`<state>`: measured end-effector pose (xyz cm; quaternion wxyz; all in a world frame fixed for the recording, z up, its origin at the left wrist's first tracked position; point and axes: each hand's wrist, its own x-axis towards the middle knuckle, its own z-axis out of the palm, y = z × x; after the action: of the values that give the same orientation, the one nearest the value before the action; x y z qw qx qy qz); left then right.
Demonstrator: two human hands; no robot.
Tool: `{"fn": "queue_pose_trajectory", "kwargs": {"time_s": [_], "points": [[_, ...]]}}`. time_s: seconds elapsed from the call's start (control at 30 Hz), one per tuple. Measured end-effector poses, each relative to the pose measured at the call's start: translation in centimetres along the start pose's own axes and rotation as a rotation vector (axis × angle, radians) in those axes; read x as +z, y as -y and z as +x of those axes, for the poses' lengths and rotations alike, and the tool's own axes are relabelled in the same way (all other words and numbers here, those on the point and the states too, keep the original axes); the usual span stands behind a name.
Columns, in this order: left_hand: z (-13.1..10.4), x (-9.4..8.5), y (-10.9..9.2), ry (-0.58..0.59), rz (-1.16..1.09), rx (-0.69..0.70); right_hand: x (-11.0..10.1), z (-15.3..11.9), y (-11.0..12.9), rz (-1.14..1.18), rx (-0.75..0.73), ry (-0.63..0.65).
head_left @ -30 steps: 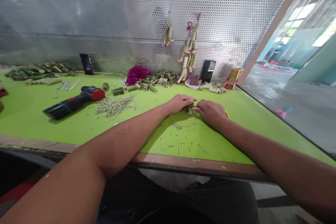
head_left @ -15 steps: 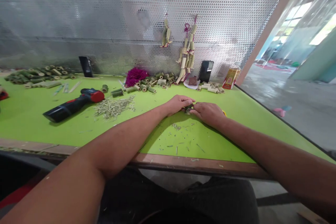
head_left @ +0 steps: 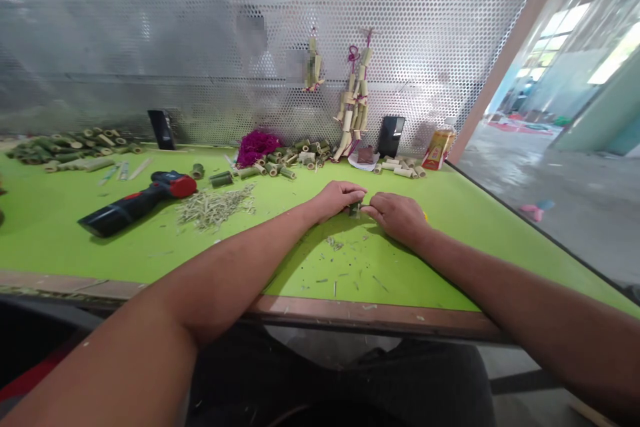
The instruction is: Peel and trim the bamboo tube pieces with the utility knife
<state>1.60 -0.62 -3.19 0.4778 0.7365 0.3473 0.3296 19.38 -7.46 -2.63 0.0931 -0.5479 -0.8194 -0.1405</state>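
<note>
Over the green tabletop, my left hand [head_left: 336,201] is closed on a short green bamboo piece [head_left: 355,208], thumb and fingers pinching its upper part. My right hand [head_left: 397,213] is closed just to its right, thumb pointing at the bamboo. A yellow end [head_left: 426,217] of a tool shows behind the right hand; the rest is covered by the fingers, so its kind is hidden. Small shavings [head_left: 334,243] lie on the table below and in front of both hands.
A cordless drill [head_left: 137,203] lies at left beside a shavings pile [head_left: 216,205]. Cut bamboo pieces [head_left: 75,145], purple string [head_left: 259,147], a phone [head_left: 391,137] and a bottle [head_left: 439,147] stand along the back. Bamboo figures [head_left: 356,97] hang on the perforated metal panel [head_left: 200,33].
My right hand has drawn slightly apart from my left, and more of the bamboo piece shows between them. The view has shifted a little.
</note>
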Motion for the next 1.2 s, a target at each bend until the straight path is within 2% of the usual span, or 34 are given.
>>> {"fn": "queue_pose_trajectory", "kwargs": {"time_s": [0.1, 0.33, 0.57, 0.73, 0.87, 1.2], "points": [[0.1, 0.1, 0.1, -0.016, 0.006, -0.002, 0.1, 0.4, 0.1, -0.013, 0.045, -0.020], [0.5, 0.4, 0.6, -0.033, -0.017, -0.015, 0.0, 0.6, 0.2, -0.017, 0.026, 0.018], [0.0, 0.3, -0.2, -0.010, -0.019, -0.012, -0.1, 0.7, 0.0, -0.006, 0.019, 0.085], [0.2, 0.2, 0.2, -0.017, -0.018, -0.021, -0.3, 0.2, 0.7, -0.038, -0.108, 0.155], [0.6, 0.1, 0.9, -0.050, -0.032, -0.027, -0.3, 0.0, 1.0, -0.051, -0.183, 0.133], [-0.2, -0.1, -0.2, 0.055, -0.050, -0.056, 0.2, 0.2, 0.0, -0.025, 0.023, -0.003]]}}
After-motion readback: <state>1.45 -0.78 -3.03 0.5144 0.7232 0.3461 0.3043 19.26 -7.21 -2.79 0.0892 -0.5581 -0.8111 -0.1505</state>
